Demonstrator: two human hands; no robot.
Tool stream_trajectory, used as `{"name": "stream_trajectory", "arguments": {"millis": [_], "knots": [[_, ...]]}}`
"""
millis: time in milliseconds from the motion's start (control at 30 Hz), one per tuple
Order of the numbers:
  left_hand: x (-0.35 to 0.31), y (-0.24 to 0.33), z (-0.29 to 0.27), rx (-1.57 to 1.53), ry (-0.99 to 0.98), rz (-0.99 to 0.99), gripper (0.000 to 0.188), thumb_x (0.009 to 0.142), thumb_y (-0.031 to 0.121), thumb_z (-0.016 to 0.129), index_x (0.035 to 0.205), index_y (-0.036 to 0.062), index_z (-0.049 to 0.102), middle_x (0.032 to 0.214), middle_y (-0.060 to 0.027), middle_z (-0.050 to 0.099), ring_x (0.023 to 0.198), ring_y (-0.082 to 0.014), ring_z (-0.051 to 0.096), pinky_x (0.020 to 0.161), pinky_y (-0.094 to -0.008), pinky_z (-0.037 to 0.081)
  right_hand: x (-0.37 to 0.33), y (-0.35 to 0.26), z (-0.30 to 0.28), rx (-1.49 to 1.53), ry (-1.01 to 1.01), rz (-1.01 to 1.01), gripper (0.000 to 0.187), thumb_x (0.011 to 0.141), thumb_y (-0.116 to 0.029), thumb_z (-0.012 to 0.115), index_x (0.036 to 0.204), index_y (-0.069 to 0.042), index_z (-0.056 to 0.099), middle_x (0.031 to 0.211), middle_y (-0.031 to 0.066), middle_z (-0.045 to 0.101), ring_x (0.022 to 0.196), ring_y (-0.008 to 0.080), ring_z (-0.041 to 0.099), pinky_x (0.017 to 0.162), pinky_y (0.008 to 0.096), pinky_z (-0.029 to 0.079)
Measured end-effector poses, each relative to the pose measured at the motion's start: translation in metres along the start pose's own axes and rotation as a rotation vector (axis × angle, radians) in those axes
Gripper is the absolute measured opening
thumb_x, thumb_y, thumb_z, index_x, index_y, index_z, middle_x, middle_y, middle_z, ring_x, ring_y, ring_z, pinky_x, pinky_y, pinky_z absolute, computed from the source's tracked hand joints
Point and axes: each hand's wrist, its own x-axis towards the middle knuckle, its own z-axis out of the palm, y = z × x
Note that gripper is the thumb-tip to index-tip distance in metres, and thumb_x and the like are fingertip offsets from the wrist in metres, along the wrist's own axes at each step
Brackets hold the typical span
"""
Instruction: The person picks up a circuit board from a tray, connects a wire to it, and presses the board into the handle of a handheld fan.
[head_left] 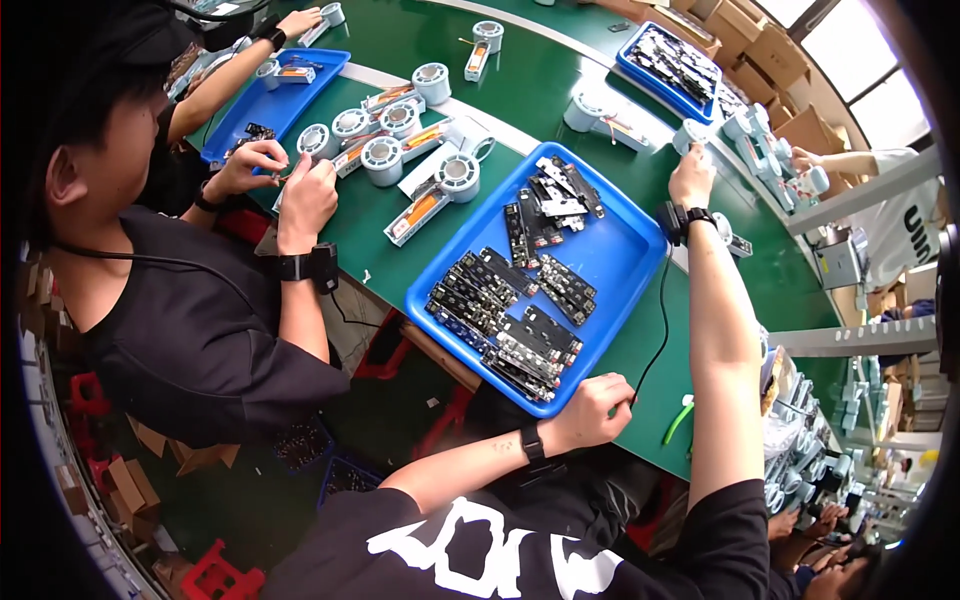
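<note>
My right hand (692,178) stretches across the green table, its fingers closed on the rim of a pale blue round-headed plastic housing (689,134); the hand covers part of it. My left hand (596,412) is curled closed beside the near right corner of a blue tray (612,285). Whatever its fingers may hold is hidden. In the tray lie several rows of small black circuit boards (470,290), with a looser pile of black and white ones (565,195) at its far end. A black cable (664,320) runs from my right wristband down toward my left hand.
A co-worker's hands (305,200) work at the left, near a cluster of round-headed housings (382,160) with orange parts inside. Another blue tray (320,70) lies beyond. A tray of boards (670,70) stands far right. A green tool (678,420) lies near my right forearm.
</note>
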Motion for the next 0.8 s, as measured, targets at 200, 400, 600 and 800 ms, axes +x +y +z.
{"name": "stream_trajectory", "arguments": {"millis": [200,400,600,800], "knots": [[0.003,0.002,-0.007,-0.033,-0.067,-0.023,0.006,0.077,-0.001,0.06,0.072,0.0004,0.057,0.067,-0.0132,0.057,0.06,-0.0328,0.059,0.056,-0.041,0.047,-0.02,0.008,0.0,-0.024,-0.065,0.095,0.044,0.094,-0.013,0.056,0.135,0.0,0.047,0.131,0.024,0.056,0.118,0.045,0.055,0.1,0.0524,0.048],[0.009,-0.003,-0.009,-0.05,-0.101,-0.061,0.012,0.08,0.002,0.061,0.069,0.0006,0.056,0.065,-0.0133,0.055,0.058,-0.0321,0.058,0.053,-0.0401,0.044,0.001,-0.003,-0.033,-0.071,0.007,0.09,0.055,0.092,-0.025,0.059,0.14,-0.002,0.046,0.138,0.0231,0.054,0.128,0.0437,0.051,0.108,0.0538,0.041],[0.01,-0.002,-0.005,-0.052,-0.084,-0.089,0.015,0.083,0.003,0.061,0.07,0.0,0.055,0.064,-0.0135,0.053,0.055,-0.0317,0.055,0.051,-0.0404,0.042,0.043,-0.04,-0.026,0.138,-0.323,-0.4,0.069,0.076,-0.016,0.074,0.14,-0.005,0.052,0.133,0.0206,0.063,0.128,0.0369,0.056,0.107,0.0419,0.044],[0.01,0.001,0.002,-0.071,-0.062,-0.069,0.016,0.084,0.003,0.061,0.07,-0.0002,0.055,0.062,-0.0133,0.053,0.054,-0.0318,0.054,0.05,-0.04,0.04,0.058,-0.029,-0.029,0.117,-0.554,-0.405,0.043,0.075,-0.027,0.082,0.11,-0.006,0.068,0.102,0.0171,0.073,0.094,0.0326,0.07,0.083,0.0406,0.054]]}}
